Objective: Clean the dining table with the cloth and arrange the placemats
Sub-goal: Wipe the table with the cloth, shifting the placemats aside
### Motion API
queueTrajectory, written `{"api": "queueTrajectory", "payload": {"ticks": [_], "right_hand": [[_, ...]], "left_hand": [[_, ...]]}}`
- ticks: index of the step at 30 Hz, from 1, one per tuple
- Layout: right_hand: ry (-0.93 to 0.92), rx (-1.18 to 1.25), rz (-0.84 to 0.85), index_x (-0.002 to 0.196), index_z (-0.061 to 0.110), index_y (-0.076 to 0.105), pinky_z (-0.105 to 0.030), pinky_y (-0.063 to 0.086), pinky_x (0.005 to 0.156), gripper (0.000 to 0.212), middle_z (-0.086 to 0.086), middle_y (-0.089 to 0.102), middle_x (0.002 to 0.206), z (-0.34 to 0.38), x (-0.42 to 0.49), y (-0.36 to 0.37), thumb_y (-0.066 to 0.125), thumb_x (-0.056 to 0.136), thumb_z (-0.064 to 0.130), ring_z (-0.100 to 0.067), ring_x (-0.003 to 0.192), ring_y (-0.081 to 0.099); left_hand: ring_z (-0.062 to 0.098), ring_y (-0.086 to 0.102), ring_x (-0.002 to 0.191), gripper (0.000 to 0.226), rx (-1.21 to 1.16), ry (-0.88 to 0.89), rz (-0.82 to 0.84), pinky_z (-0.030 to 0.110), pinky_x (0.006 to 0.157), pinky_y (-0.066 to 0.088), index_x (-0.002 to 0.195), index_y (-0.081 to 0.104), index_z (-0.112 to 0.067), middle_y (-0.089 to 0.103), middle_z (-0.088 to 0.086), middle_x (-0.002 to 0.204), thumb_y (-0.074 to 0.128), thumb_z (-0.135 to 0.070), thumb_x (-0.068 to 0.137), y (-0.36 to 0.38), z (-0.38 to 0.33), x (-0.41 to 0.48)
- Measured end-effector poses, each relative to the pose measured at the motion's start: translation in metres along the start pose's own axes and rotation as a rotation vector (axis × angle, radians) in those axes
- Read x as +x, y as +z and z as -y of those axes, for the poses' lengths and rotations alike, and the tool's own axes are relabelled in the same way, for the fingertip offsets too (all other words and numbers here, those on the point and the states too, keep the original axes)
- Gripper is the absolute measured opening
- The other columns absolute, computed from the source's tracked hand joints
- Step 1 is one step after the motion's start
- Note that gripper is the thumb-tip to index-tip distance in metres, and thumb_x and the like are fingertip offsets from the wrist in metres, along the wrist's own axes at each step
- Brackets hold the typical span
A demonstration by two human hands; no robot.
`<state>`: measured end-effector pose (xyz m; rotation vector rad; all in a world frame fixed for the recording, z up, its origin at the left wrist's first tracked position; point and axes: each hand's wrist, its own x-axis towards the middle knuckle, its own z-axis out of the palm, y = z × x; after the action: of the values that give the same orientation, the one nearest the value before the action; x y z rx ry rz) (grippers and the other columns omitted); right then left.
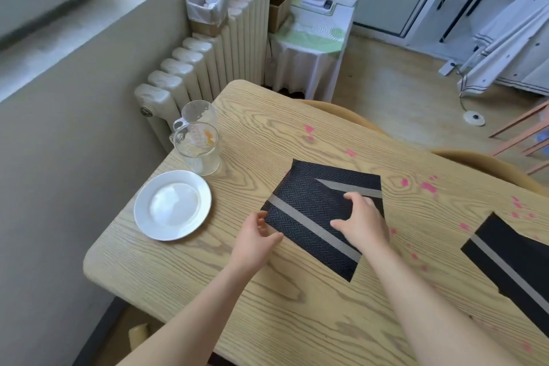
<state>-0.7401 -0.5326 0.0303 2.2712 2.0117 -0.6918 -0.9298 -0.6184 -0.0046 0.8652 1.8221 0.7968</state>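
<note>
A black woven placemat [309, 205] with grey stripes lies folded on the wooden dining table [267, 300], near its middle. My left hand [255, 238] pinches the mat's near-left edge. My right hand [361, 218] lies on top of the mat with fingers spread and slightly bent, pressing it down. A second black placemat [511, 264] with a grey stripe lies at the right edge of the view. Pink stains [427, 186] dot the tabletop on the right side. No cloth is in view.
A white plate [172, 205] sits at the table's left end, with two clear glass jugs [197, 142] behind it. A radiator [208, 68] stands along the wall. Two wooden chair backs [490, 163] line the far side. A small side table [312, 38] carries clutter.
</note>
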Motion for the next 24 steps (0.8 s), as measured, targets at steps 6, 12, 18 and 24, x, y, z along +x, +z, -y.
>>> {"api": "queueTrajectory", "payload": {"ticks": [6,12,18,24], "right_hand": [[0.094,-0.013,0.159,0.141,0.017,0.031,-0.037,0.046,0.09,0.083,-0.01,0.054,0.131,-0.001,-0.002,0.019,0.08,0.074,0.025,-0.029,0.118,0.053],[0.029,-0.124,-0.023,0.106,0.023,0.059,-0.031,0.045,0.075,0.038,-0.003,0.049,0.116,-0.002,-0.024,0.021,0.079,0.075,0.032,-0.024,0.1,0.055],[-0.073,0.43,0.177,0.079,0.02,0.06,-0.026,0.047,0.067,0.023,0.004,0.068,0.085,0.007,-0.041,0.008,0.08,0.072,0.011,-0.014,0.078,0.065],[-0.083,0.731,0.53,0.102,0.014,0.055,-0.019,0.035,0.038,0.036,-0.001,0.067,0.086,0.038,-0.085,0.015,0.074,0.076,-0.003,-0.005,0.05,0.054]], "left_hand": [[0.014,0.059,0.104,0.059,-0.135,-0.07,0.038,0.029,0.089,0.05,0.13,0.047,-0.013,0.056,0.0,0.115,0.075,-0.021,0.077,-0.002,0.003,-0.002],[0.006,0.056,0.089,0.057,-0.149,-0.045,-0.016,0.023,0.082,0.047,0.128,0.046,-0.011,0.054,-0.007,0.099,0.073,-0.016,0.078,0.001,0.004,-0.012],[0.019,0.05,0.119,0.068,-0.129,-0.033,-0.173,0.039,0.105,0.04,0.135,0.042,-0.015,0.049,0.006,0.13,0.073,-0.029,0.077,-0.006,0.012,-0.023],[0.019,0.06,0.108,0.061,-0.219,-0.037,-0.196,0.037,0.099,0.046,0.131,0.043,-0.013,0.063,0.005,0.121,0.072,-0.028,0.079,-0.03,0.009,-0.03]]}}
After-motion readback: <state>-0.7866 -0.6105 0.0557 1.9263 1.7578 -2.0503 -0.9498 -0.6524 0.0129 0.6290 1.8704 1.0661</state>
